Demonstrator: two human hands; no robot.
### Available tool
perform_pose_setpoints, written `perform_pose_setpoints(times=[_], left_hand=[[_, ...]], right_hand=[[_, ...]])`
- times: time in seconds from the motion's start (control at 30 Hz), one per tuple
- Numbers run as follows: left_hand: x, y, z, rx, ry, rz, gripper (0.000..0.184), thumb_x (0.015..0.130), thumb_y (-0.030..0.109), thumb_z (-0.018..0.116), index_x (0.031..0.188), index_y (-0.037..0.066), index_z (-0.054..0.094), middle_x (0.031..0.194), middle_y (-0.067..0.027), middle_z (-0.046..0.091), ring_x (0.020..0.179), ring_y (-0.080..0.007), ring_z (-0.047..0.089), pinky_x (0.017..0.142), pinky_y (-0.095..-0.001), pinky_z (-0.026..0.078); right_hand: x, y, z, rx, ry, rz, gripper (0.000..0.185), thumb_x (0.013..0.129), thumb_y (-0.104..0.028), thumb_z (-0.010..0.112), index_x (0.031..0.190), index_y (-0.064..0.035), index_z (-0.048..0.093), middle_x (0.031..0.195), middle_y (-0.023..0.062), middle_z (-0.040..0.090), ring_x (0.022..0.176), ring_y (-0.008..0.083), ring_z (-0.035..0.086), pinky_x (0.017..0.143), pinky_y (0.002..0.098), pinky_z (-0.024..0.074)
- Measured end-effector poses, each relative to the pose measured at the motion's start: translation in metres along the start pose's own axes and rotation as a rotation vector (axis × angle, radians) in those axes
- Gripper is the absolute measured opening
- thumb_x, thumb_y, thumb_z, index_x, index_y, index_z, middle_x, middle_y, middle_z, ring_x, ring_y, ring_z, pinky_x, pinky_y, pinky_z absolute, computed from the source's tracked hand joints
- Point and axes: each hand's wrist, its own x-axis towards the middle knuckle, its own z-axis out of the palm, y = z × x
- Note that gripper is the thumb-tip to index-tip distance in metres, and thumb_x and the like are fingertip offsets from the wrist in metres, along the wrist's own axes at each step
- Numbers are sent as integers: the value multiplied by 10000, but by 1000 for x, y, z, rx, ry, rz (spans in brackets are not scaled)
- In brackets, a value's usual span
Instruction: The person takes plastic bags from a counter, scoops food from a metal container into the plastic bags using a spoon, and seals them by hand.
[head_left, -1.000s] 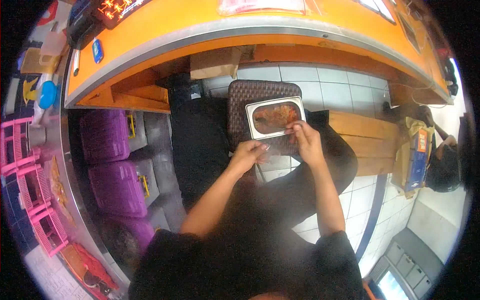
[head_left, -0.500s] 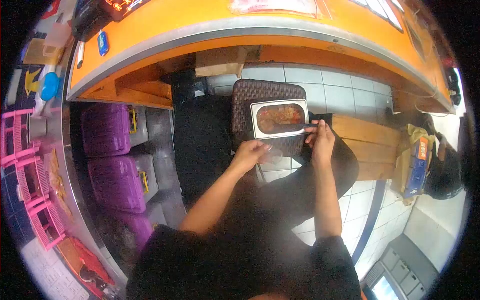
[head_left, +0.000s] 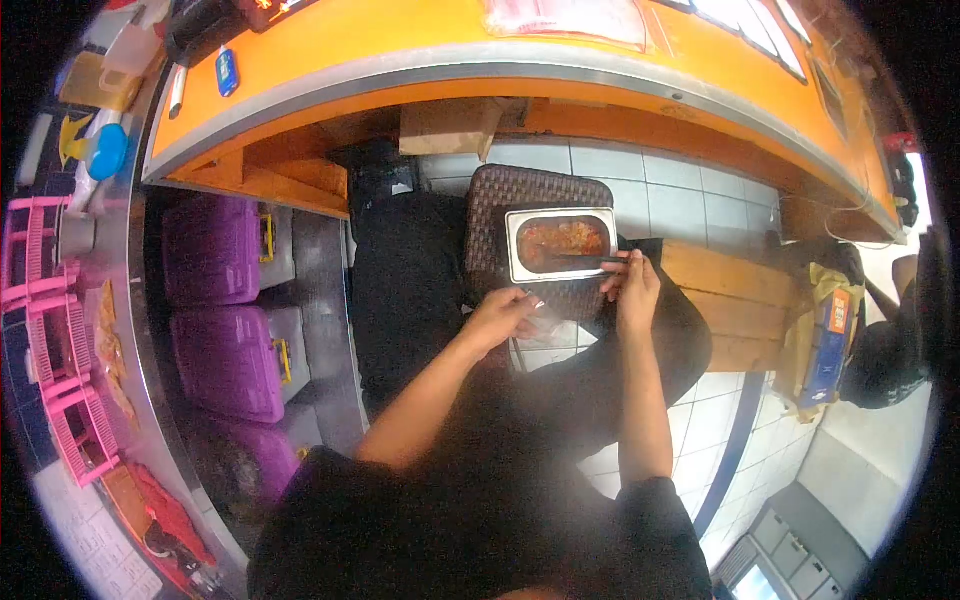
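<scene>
A rectangular steel food pan (head_left: 512, 262) holds reddish, chunky food (head_left: 570, 238) and rests on a brown woven stool (head_left: 540, 181). My right hand (head_left: 635, 288) is closed around the dark handle of a spoon (head_left: 592, 260), whose far end dips into the food and is hidden there. Just below the pan's near left corner, my left hand (head_left: 503, 318) pinches a see-through plastic bag (head_left: 546, 326) that hangs beside its fingers. The bag's contents, if any, are too faint to make out.
An orange counter (head_left: 400, 90) curves across the far side. Purple lidded boxes (head_left: 225, 365) stand at left, near a pink rack (head_left: 75, 370). A wooden bench (head_left: 730, 300) extends right, with a blue-and-orange box (head_left: 832, 330) at its end. Another person (head_left: 890, 350) is partly visible there.
The spoon has moved a little within the pan, and my right hand has shifted slightly. My left hand keeps the plastic bag near the same spot. The whole view has tilted slightly.
</scene>
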Motion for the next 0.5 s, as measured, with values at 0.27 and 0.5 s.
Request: perform_pose_setpoints(times=[0.27,0.5], left_hand=[[-6,7,7,-6,-7,-24,286,953,266,587,1011,-14,600,932,-102,631,773,-181,654,668,-323,581],[-13,15,8,52,-10,22,266,942,253,607,1010,-4,600,944,-110,648,779,-168,649,672,-318,575]], right_hand=[[11,18,1,111,58,19,334,1032,-288,386,1011,5,545,790,128,671,520,135,587,454,243,408],[15,22,-4,225,71,77,301,1030,-249,378,1036,17,520,780,142,663,556,153,590,502,267,433]])
